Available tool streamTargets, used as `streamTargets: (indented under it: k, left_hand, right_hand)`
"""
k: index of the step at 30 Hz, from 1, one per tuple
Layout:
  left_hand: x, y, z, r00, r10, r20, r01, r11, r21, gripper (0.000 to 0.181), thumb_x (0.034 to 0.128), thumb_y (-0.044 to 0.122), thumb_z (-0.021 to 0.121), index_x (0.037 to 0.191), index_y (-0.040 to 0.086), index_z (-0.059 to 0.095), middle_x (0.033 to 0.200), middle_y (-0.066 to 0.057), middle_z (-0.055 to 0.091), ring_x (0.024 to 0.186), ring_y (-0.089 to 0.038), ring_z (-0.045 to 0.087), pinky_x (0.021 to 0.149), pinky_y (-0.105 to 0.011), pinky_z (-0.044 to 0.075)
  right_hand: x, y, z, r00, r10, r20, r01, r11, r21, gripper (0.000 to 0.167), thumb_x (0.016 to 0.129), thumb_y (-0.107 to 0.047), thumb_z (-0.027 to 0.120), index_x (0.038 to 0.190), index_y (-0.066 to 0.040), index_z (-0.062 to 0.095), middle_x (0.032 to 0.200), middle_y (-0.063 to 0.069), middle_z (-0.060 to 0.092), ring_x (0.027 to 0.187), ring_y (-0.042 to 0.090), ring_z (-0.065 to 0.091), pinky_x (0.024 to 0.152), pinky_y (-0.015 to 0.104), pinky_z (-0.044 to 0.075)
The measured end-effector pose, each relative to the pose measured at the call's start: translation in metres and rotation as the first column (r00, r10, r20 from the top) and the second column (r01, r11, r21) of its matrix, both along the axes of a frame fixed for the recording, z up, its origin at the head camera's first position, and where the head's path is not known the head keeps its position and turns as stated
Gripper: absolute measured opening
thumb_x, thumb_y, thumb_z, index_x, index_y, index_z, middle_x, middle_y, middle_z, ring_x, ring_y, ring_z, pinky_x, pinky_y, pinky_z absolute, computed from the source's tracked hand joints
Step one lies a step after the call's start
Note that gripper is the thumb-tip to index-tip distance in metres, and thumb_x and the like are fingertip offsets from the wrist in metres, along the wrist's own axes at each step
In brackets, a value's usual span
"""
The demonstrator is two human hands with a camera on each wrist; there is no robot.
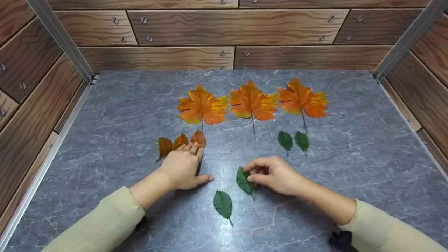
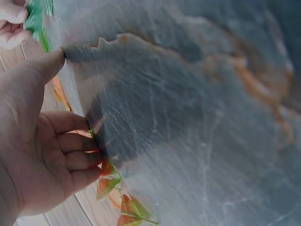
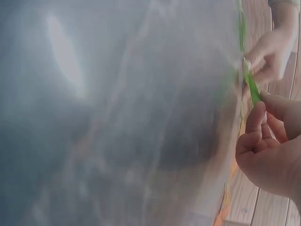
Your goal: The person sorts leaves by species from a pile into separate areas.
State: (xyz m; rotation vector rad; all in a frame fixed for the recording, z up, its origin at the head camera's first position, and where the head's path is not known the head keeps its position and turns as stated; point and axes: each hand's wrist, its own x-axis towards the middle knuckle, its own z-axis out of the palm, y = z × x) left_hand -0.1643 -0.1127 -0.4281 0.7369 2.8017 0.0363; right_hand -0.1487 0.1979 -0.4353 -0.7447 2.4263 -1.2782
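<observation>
My right hand [image 1: 276, 175] pinches a green leaf [image 1: 244, 180] by its edge between thumb and fingers, a little above the table; the right wrist view shows the same green leaf [image 3: 252, 87] at the fingertips. With fingers extended, my left hand [image 1: 183, 166] rests on the table, its fingertips touching the rightmost brown-orange leaf [image 1: 198, 137]. Two more small brownish leaves, one in the middle [image 1: 180, 140] and one at the left [image 1: 164, 147], lie beside it. Nearer to me, another green leaf [image 1: 223, 204] lies flat between the hands.
Three large orange maple leaves, left [image 1: 202, 105], middle [image 1: 252, 101] and right [image 1: 301, 98], form a row at the back. Below the right one lie two green leaves [image 1: 285, 140]. Wood-patterned walls [image 1: 238, 28] border the grey marbled table [image 1: 115, 105].
</observation>
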Motion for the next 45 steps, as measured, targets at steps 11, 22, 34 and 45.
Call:
streamTargets:
  k: [11, 22, 34, 45]
  left_hand:
    - [0.0, -0.001, 0.0, 1.0, -0.004, -0.004, 0.004, 1.0, 0.003, 0.1, 0.0983, 0.074, 0.056, 0.16, -0.003, 0.042, 0.165, -0.027, 0.036, 0.155, -0.039, 0.033, 0.126, -0.051, 0.028]
    - [0.0, -0.002, -0.002, 1.0, -0.001, -0.013, 0.002, 1.0, 0.016, 0.101, 0.0975, 0.074, 0.058, 0.159, -0.004, 0.043, 0.164, -0.027, 0.038, 0.155, -0.04, 0.034, 0.126, -0.051, 0.029]
    - [0.0, -0.001, -0.001, 1.0, -0.002, -0.013, 0.002, 1.0, 0.014, 0.1, 0.0978, 0.074, 0.057, 0.16, -0.003, 0.042, 0.165, -0.027, 0.036, 0.155, -0.04, 0.033, 0.126, -0.051, 0.028]
    - [0.0, -0.001, -0.002, 1.0, 0.001, -0.004, -0.001, 1.0, 0.023, 0.1, 0.098, 0.073, 0.057, 0.16, -0.003, 0.042, 0.165, -0.027, 0.036, 0.155, -0.04, 0.032, 0.126, -0.051, 0.028]
  right_hand:
    - [-0.03, 0.03, 0.013, 0.98, -0.196, 0.028, 0.198, 0.976, -0.086, 0.026, 0.096, -0.007, 0.079, 0.121, -0.001, 0.076, 0.098, 0.011, 0.073, 0.077, 0.021, 0.07, 0.069, 0.03, 0.062]
    - [-0.056, 0.042, 0.017, 0.949, -0.302, 0.093, 0.312, 0.943, -0.119, 0.029, 0.1, -0.006, 0.075, 0.126, 0.006, 0.071, 0.104, 0.017, 0.073, 0.072, 0.014, 0.068, 0.071, 0.031, 0.062]
    - [-0.073, 0.048, 0.01, 0.934, -0.352, 0.066, 0.353, 0.936, -0.011, 0.028, 0.103, -0.012, 0.073, 0.128, 0.001, 0.072, 0.107, 0.015, 0.075, 0.072, 0.019, 0.068, 0.064, 0.029, 0.058]
    - [-0.081, 0.044, 0.006, 0.932, -0.361, 0.036, 0.36, 0.932, 0.029, 0.024, 0.102, -0.01, 0.074, 0.124, -0.001, 0.074, 0.1, 0.011, 0.073, 0.07, 0.02, 0.067, 0.065, 0.027, 0.057]
